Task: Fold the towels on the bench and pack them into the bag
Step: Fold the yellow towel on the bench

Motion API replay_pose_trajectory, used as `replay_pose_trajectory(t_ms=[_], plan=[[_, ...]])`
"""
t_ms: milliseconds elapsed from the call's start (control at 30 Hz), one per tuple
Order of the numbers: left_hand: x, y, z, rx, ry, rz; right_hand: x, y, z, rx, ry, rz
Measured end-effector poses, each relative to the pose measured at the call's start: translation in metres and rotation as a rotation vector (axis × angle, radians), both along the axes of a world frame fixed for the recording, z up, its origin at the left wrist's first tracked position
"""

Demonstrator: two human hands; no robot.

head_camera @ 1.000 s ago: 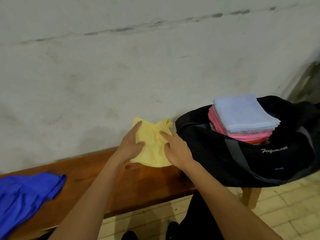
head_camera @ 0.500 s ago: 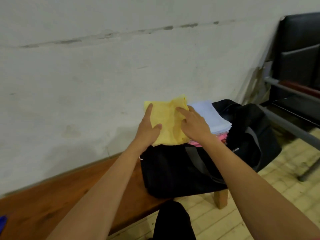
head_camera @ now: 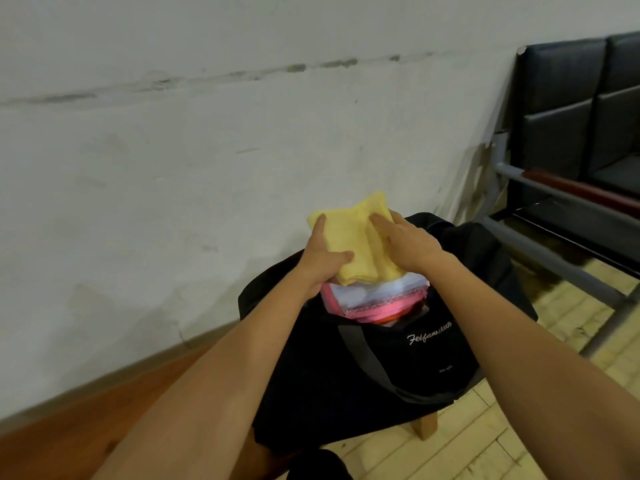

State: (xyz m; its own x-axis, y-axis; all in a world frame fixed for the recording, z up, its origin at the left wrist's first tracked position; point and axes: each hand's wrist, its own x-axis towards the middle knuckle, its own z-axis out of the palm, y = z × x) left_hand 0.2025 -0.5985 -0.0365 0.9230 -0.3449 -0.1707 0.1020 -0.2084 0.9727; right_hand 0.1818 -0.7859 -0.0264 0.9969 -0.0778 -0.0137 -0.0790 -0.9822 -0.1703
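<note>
A folded yellow towel (head_camera: 349,237) lies on top of the stack of folded towels (head_camera: 374,299) in the open black bag (head_camera: 398,368). The stack shows a pale blue towel over pink ones. My left hand (head_camera: 322,261) grips the yellow towel's left side, thumb on top. My right hand (head_camera: 405,244) holds its right side, fingers laid over the cloth. The bag stands at the right end of the wooden bench (head_camera: 86,427).
A white wall (head_camera: 207,150) runs close behind the bench. Black padded seats on a grey metal frame (head_camera: 571,133) stand to the right. Pale floor tiles (head_camera: 519,427) lie below the bag. A bench leg (head_camera: 424,426) shows under the bag.
Both hands carried the yellow towel from the bench rightwards over the bag and lowered it onto the stacked towels. My view swung right, so the blue cloth left the frame.
</note>
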Motion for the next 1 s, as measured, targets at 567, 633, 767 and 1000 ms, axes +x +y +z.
replay_pose_trajectory(t_ms=[567, 633, 767, 1000], plan=[[0.015, -0.012, -0.023, 0.679, -0.408, -0.066, 0.018, 0.005, -0.030, -0.020, -0.180, -0.002], [0.015, -0.022, -0.025, 0.692, -0.478, -0.113, 0.026, 0.015, -0.033, 0.027, -0.150, 0.097], [0.017, -0.025, -0.046, 0.840, -0.437, -0.244, 0.030, 0.018, -0.054, 0.016, 0.066, 0.080], [0.020, -0.021, -0.061, 0.868, -0.352, -0.358, 0.028, 0.022, -0.069, -0.024, 0.076, 0.050]])
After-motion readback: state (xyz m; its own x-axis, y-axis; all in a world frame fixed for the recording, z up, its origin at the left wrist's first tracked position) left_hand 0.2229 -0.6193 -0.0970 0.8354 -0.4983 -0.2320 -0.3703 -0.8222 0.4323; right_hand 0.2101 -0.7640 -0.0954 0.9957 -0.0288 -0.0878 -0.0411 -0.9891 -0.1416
